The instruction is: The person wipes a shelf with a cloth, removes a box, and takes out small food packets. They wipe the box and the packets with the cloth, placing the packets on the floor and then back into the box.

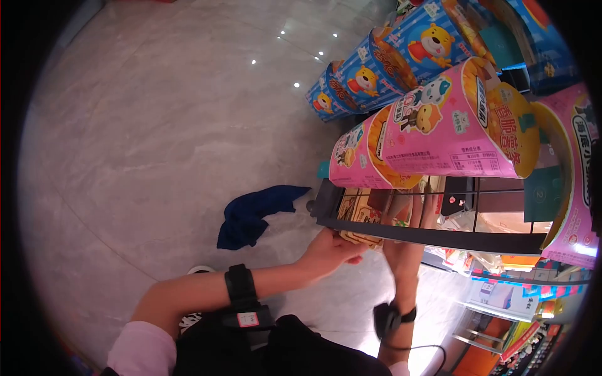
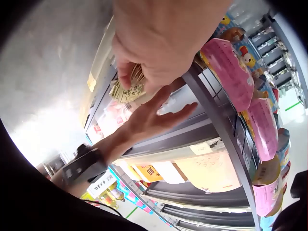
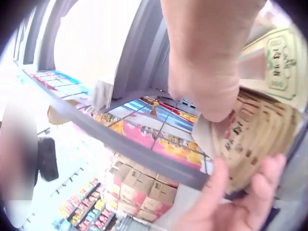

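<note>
My left hand (image 1: 332, 254) grips a stack of flat beige printed packets (image 2: 129, 89) at the front edge of a dark metal shelf. In the right wrist view, the thumb and fingers of this left hand (image 3: 231, 204) lie on either side of the packets (image 3: 255, 137), which stand fanned in a row. My right hand (image 2: 147, 120) reaches into the shelf beside them, its fingers spread and extended in the left wrist view. Close by the right hand in its own wrist view is a pale green-bordered packet (image 3: 284, 62) with the same kind of lettering.
Pink snack tubs (image 1: 439, 131) and blue bear-printed tubs (image 1: 433, 44) crowd the wire rack above the hands. The shelf's dark front rail (image 1: 426, 237) crosses over the right forearm. A dark blue cloth (image 1: 254, 216) lies on the grey tiled floor (image 1: 157, 125).
</note>
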The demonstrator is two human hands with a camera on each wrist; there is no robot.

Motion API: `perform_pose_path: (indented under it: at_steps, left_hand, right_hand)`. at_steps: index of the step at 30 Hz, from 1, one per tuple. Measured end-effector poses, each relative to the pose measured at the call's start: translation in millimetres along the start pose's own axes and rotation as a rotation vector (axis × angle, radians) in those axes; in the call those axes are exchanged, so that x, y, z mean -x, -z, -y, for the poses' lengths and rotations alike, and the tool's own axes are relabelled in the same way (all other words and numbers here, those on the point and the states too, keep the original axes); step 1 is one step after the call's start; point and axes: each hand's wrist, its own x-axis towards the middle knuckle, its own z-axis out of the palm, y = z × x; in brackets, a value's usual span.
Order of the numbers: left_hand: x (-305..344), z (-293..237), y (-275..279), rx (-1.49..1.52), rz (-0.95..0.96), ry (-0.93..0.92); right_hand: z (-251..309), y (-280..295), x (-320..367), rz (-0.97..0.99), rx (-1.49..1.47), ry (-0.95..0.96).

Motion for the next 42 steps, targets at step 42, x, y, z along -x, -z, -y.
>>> perform_pose_path:
  at_steps: [42]
  left_hand:
    - [-5.4, 5.0, 1.6, -0.334, -0.052, 0.283]
  right_hand:
    - [-6.1, -26.9, 44.8, -0.412, -0.788, 0.040]
